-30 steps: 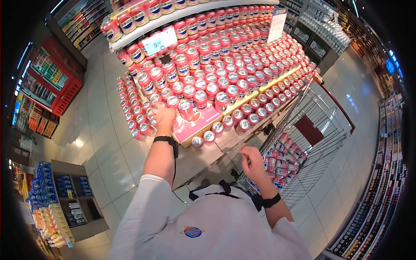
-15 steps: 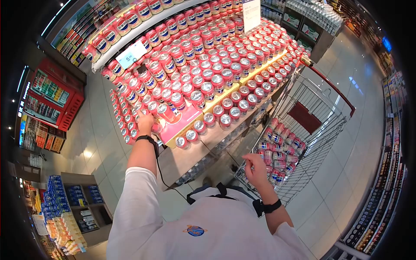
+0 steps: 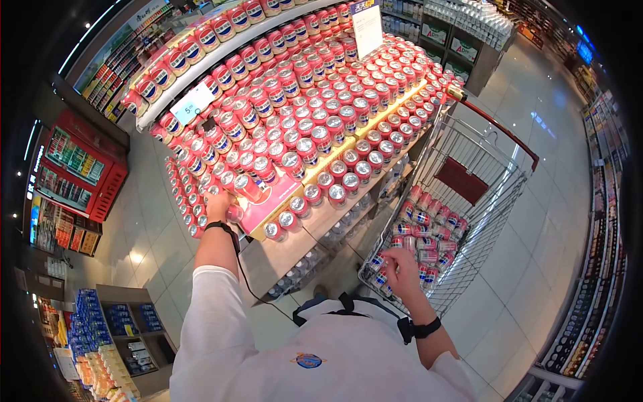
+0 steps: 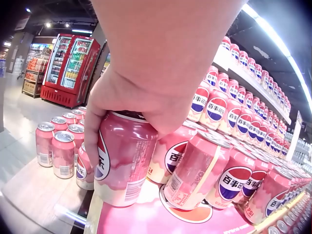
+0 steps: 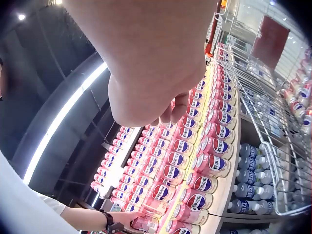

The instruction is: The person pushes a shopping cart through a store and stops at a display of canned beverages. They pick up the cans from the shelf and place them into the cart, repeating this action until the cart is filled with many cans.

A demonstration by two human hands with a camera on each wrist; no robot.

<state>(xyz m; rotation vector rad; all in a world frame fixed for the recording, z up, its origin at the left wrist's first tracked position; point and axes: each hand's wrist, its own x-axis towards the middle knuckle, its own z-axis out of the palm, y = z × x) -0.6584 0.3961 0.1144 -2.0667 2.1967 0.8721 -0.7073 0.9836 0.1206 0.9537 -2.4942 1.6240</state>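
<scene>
In the left wrist view my left hand (image 4: 141, 97) grips a pink can (image 4: 127, 158) from above, fingers and thumb around its upper sides, at the corner of a pink-topped box (image 4: 117, 222). A tilted pink can (image 4: 197, 170) is close beside it. The head view has that left hand (image 3: 218, 205) at the display's near left end. My right hand (image 3: 400, 271) hangs over the near end of the cart (image 3: 492, 251), fingers bent and holding nothing. Many pink cans (image 3: 429, 244) lie in the cart. The right wrist view shows the right hand (image 5: 156, 92) touching no can.
Rows of pink cans (image 3: 321, 137) cover the stepped display, with a price sign (image 3: 192, 105) and an upright white sign (image 3: 367, 30) on it. Bottles (image 5: 251, 178) stand on a shelf below. A red drinks fridge (image 3: 80, 167) stands at the left.
The view has shifted, so the display and cart appear further left. My left hand remains at the can by the box corner; the right hand is now over the cart's near edge.
</scene>
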